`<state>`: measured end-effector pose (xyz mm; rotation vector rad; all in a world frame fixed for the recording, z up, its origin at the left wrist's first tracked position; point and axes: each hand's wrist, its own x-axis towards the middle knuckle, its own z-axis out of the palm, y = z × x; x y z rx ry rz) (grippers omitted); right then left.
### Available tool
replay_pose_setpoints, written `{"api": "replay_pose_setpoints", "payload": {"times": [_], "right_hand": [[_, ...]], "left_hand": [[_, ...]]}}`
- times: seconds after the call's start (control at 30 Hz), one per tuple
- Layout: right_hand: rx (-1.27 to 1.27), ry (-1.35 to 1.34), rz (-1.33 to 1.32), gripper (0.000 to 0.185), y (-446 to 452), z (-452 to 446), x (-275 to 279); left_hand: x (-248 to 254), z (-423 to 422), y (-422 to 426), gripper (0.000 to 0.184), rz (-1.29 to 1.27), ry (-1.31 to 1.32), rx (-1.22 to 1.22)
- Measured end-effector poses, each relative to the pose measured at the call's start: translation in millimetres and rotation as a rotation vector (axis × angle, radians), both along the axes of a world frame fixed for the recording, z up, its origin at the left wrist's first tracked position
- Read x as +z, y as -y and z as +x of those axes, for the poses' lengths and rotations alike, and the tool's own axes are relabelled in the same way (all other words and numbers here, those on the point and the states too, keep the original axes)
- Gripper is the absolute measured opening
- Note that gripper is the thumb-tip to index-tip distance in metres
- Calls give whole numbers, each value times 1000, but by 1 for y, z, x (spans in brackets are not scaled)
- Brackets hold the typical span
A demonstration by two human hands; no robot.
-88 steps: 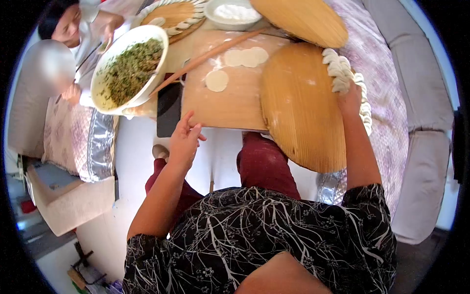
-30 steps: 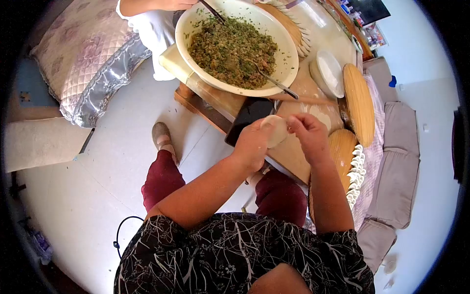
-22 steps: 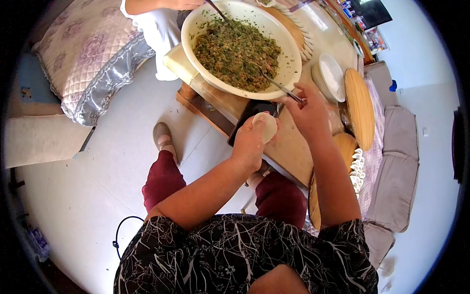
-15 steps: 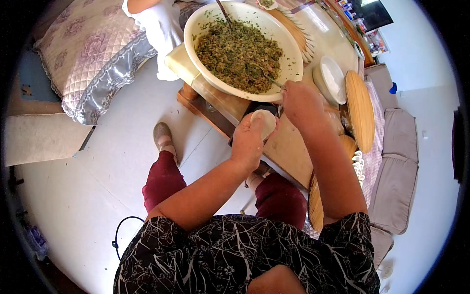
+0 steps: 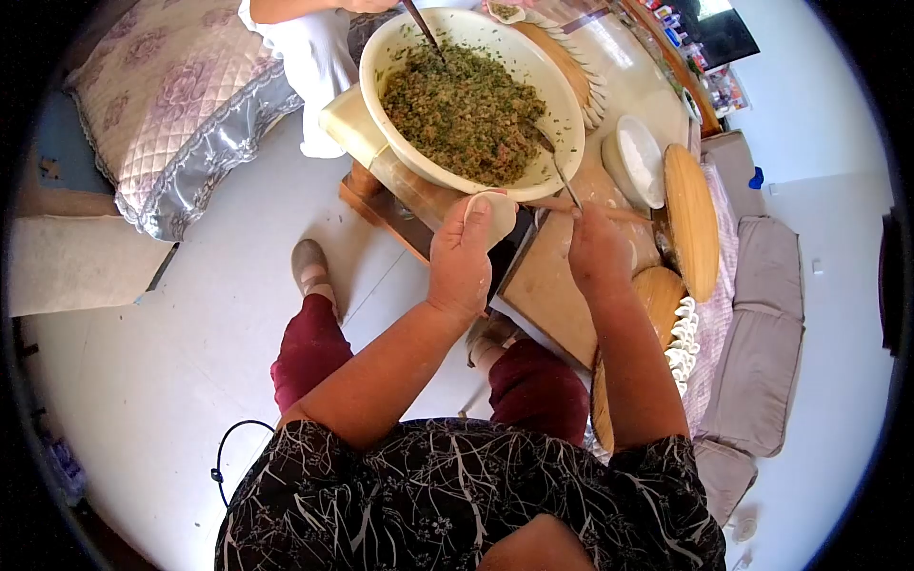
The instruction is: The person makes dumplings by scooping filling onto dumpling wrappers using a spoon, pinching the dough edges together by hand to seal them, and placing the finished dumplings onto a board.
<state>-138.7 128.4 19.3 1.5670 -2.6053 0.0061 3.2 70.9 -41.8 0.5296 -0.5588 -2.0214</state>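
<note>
A round, pale dumpling wrapper (image 5: 502, 221) lies in my left hand (image 5: 460, 262), its thumb pressed over the near side. That hand is just below the near rim of the big cream bowl (image 5: 379, 128). Green and brown minced filling (image 5: 466, 114) covers much of the bowl's inside. My right hand (image 5: 600, 249) grips the handle of a metal spoon (image 5: 567, 181), to the right of the bowl's near rim. The spoon's head rests over the filling's right edge, inside the bowl. I cannot tell how much filling is on it.
Across the bowl, another person's hand (image 5: 369, 5) is by a second spoon's handle (image 5: 419, 24). Dumplings (image 5: 682, 347) line a round wooden tray (image 5: 657, 295); more edge another tray (image 5: 557, 62). Right of the bowl are a white-powder container (image 5: 619, 171), a wooden board (image 5: 700, 228) and a wooden stick (image 5: 624, 214).
My left hand has moved up and left with the wrapper, closer to the bowl. My right hand has moved down, and the spoon's handle is steeper. The other person's hand has come into view.
</note>
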Motion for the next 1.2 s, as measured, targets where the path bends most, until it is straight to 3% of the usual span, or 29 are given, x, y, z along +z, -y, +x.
{"api": "replay_pose_setpoints", "payload": {"times": [0.1,0.17,0.27,0.4,0.47,0.6,0.7,0.77,0.8,0.87,0.97,1.07,1.2], "right_hand": [[-78,11,-41,16,0,8,7],[-8,72,-215,18,-2,12,5],[12,70,-40,20,-4,2,-11],[-41,165,-72,22,0,9,4],[20,236,-301,25,-3,7,0],[-75,160,-43,28,-1,3,-9],[-36,357,-128,29,2,2,6],[-258,706,-287,28,0,1,6],[-256,705,-289,28,-1,1,3],[3,589,-451,27,-4,2,-7],[-105,573,-296,28,-8,-7,-19],[-185,529,-395,27,-6,8,-3],[-50,333,-286,25,-10,-5,-20]], "left_hand": [[1,0,0,30,-18,23,14],[1,-1,0,29,-27,27,22],[2,1,0,28,-27,32,20],[5,2,-1,28,6,10,6],[4,1,-1,28,13,-3,4],[4,1,-1,28,16,-15,2],[3,1,-1,28,-6,8,12],[5,3,-1,29,-21,46,8],[5,4,-1,29,-38,87,3],[4,3,-2,29,-28,78,2],[2,1,-2,29,-25,62,4],[-1,-1,-3,29,-24,46,17],[-2,-1,-2,29,-36,31,18]]}}
